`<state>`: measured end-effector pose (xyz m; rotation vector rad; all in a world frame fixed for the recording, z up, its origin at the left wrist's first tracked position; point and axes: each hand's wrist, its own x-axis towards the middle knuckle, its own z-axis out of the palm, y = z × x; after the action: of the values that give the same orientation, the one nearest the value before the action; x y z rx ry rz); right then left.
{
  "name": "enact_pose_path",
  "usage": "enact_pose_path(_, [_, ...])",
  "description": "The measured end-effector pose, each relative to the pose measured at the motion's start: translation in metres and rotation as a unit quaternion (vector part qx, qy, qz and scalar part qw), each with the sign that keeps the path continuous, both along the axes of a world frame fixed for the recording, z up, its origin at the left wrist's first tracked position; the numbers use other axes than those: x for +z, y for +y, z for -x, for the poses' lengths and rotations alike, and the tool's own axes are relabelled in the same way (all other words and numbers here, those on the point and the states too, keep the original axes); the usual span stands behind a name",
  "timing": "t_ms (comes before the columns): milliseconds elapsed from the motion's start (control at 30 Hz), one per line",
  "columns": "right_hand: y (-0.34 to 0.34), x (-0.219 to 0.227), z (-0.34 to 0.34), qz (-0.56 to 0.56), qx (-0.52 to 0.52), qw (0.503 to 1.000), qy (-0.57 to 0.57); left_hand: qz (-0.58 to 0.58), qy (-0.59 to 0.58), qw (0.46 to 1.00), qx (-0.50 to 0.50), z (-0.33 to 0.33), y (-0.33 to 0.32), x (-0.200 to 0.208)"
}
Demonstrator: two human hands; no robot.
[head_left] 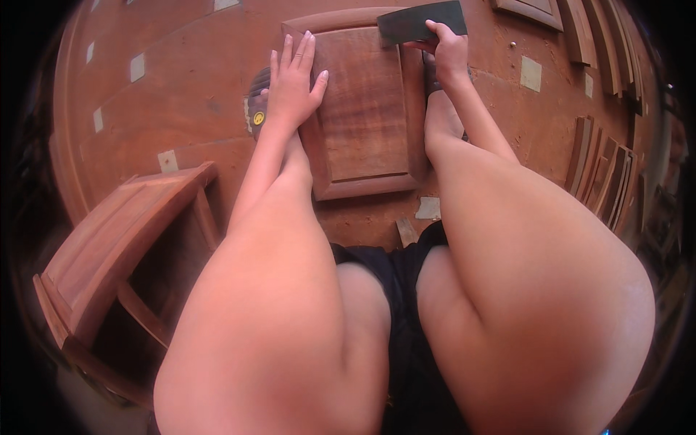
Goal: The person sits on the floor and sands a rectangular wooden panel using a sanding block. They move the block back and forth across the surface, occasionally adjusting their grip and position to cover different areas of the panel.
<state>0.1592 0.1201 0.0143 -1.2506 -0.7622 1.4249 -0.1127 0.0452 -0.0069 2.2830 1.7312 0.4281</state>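
Observation:
A reddish-brown wooden panel door with a raised frame lies flat on the floor between my knees. My left hand rests flat on its left frame edge, fingers together and pointing away from me. My right hand grips a dark sheet of sandpaper at the panel's top right corner. Both forearms reach forward over my bent legs.
A wooden stool or small frame stands at the lower left. Several curved wooden slats lie stacked at the right, more panels at the top right. A sandal peeks out left of the panel. Small pale scraps dot the dusty floor.

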Motion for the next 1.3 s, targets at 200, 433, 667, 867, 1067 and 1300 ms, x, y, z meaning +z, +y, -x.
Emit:
enact_pose_path(200, [-0.016, -0.012, -0.005, 0.014, 0.014, 1.000, -0.007, -0.004, -0.094, 0.995, 0.025, -0.001, 0.001, 0.001])
enact_pose_path(433, [-0.028, -0.008, 0.012, 0.066, 0.093, 0.992, 0.055, -0.064, -0.090, 0.993, 0.037, -0.001, 0.003, -0.001])
enact_pose_path(667, [-0.019, 0.002, 0.005, -0.001, 0.067, 0.997, -0.046, -0.070, -0.126, 0.988, 0.047, 0.002, -0.002, -0.002])
enact_pose_path(867, [-0.030, 0.000, 0.017, -0.003, 0.157, 0.972, -0.177, -0.061, -0.130, 0.988, 0.047, -0.001, 0.001, -0.001])
enact_pose_path(1067, [-0.022, -0.013, 0.005, 0.008, 0.114, 0.991, -0.075, -0.064, -0.145, 0.986, 0.046, 0.002, -0.001, -0.001])
enact_pose_path(1300, [-0.029, -0.022, 0.016, -0.018, 0.285, 0.945, -0.159, -0.102, -0.051, 0.986, -0.124, -0.012, 0.018, 0.018])
